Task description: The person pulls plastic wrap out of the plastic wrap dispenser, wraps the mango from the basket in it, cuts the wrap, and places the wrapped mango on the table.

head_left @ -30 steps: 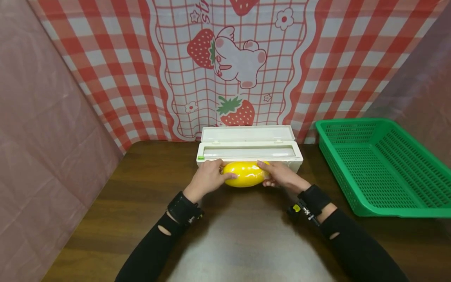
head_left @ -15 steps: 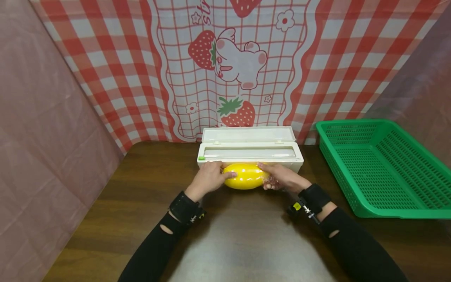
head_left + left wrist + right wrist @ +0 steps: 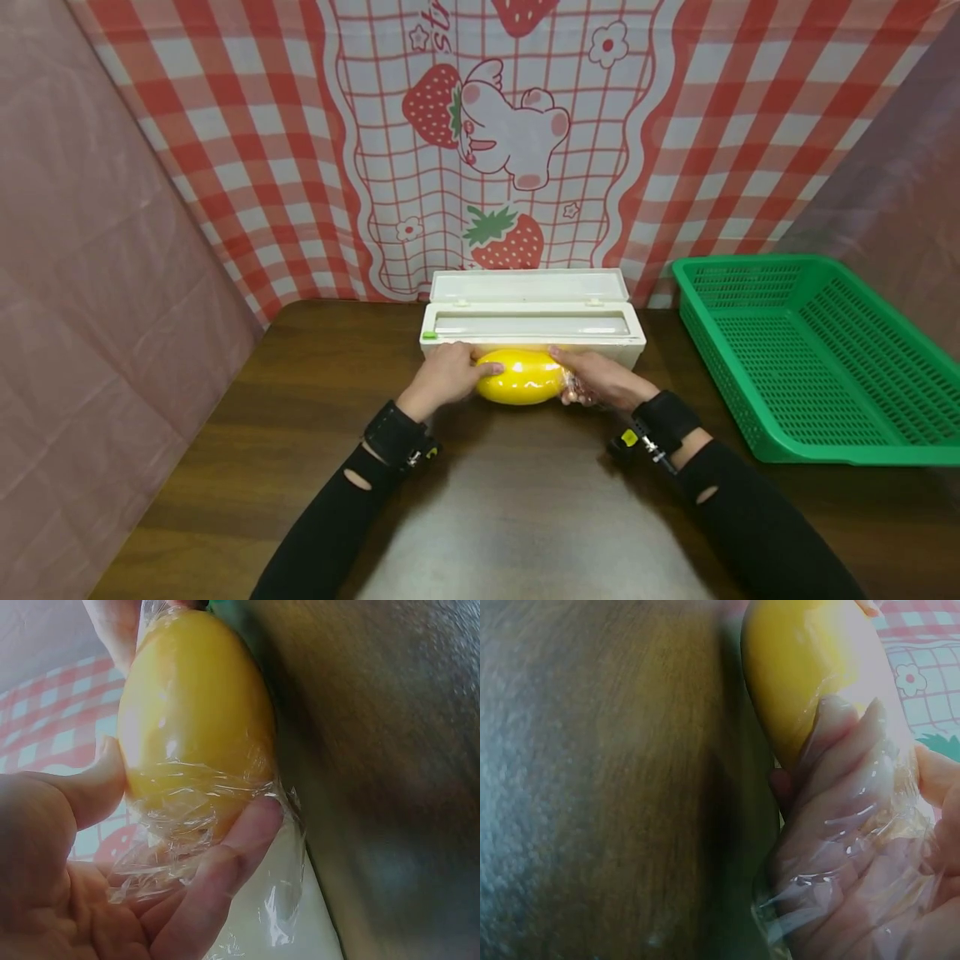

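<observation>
A smooth yellow oval fruit [image 3: 521,377] is held crosswise between both hands, in front of a white cling film dispenser [image 3: 532,340]. Clear cling film [image 3: 187,810] covers it and bunches loosely at both ends. My left hand [image 3: 447,377] grips the left end, thumb on one side and fingers under the film on the other. At the right end my right hand [image 3: 603,379] holds the fruit with its thumb on top. In the right wrist view, film [image 3: 847,847] lies over the curled fingers of that hand. The dispenser's lid [image 3: 528,286] stands open behind.
A green slider [image 3: 429,336] sits at the dispenser's left front edge. On the right of the wooden table [image 3: 300,392] stands a green plastic basket [image 3: 765,425]. Behind the table hangs a red checked cloth [image 3: 262,167] with strawberry prints.
The fruit and both hands have shifted slightly toward me, away from the dispenser. Film at the right end has moved about the right fingers. Both hands keep their grip.
</observation>
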Available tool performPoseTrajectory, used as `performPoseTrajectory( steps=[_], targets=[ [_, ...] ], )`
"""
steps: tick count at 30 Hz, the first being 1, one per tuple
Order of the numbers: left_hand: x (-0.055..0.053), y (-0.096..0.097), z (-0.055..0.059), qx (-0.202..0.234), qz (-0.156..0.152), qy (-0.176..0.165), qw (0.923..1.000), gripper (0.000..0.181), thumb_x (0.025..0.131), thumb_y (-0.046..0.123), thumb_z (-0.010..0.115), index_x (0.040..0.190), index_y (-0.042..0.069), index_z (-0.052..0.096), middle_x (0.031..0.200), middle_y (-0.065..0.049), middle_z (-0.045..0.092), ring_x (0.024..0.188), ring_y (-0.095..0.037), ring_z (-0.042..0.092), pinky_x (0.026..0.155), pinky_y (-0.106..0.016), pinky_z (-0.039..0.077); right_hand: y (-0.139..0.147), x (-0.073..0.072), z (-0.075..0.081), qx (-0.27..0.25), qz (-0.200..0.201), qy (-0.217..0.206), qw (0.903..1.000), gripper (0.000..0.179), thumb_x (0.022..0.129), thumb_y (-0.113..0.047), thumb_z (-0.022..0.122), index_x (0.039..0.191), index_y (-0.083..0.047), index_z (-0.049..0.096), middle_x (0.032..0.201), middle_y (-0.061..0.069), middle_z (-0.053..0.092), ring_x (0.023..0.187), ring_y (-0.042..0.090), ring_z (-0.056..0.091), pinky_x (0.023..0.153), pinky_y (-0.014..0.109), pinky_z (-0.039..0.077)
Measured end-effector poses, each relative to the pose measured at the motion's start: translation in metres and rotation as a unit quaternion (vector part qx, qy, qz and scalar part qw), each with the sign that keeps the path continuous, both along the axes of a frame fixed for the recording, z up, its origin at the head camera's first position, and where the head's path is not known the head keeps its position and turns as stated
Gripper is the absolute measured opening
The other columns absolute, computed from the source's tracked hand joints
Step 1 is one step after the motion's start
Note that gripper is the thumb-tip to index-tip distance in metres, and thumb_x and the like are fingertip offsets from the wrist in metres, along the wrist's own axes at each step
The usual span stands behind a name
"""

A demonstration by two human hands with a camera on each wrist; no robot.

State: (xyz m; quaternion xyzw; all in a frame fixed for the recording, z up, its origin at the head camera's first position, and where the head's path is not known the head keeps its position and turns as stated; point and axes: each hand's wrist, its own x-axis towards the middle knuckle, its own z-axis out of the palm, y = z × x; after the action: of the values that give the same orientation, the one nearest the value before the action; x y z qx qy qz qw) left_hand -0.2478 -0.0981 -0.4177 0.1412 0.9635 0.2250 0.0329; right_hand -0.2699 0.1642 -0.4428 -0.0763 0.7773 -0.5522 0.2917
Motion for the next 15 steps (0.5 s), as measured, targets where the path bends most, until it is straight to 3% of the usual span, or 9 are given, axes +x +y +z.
performPoseTrajectory(
  steps=[11,15],
  targets=[
    [-0.0032,-0.0005,-0.001,0.03,0.002,-0.052,0.9982,0.049,0.084,0.062,0.049,0.075,0.015,0.059,0.055,0.001,0.057,0.049,-0.016,0.054,0.051,-0.03,0.043,-0.0012,-0.0035,-0.0063,0.01,-0.01,-0.013,0.9998,0.066,0.089,-0.063,0.039,0.086,0.0,0.058,0.059,0.006,0.058,0.042,0.009,0.043,0.04,0.02,0.032],
    [-0.0034,-0.0017,-0.0021,0.03,0.004,-0.035,0.9989,0.05,0.084,0.063,0.047,0.073,0.016,0.058,0.057,0.002,0.056,0.052,-0.016,0.054,0.051,-0.031,0.042,-0.0023,-0.0037,-0.0058,0.007,-0.017,-0.02,0.9996,0.064,0.088,-0.063,0.039,0.086,-0.001,0.057,0.059,0.005,0.058,0.042,0.008,0.043,0.04,0.02,0.034]
  ],
)
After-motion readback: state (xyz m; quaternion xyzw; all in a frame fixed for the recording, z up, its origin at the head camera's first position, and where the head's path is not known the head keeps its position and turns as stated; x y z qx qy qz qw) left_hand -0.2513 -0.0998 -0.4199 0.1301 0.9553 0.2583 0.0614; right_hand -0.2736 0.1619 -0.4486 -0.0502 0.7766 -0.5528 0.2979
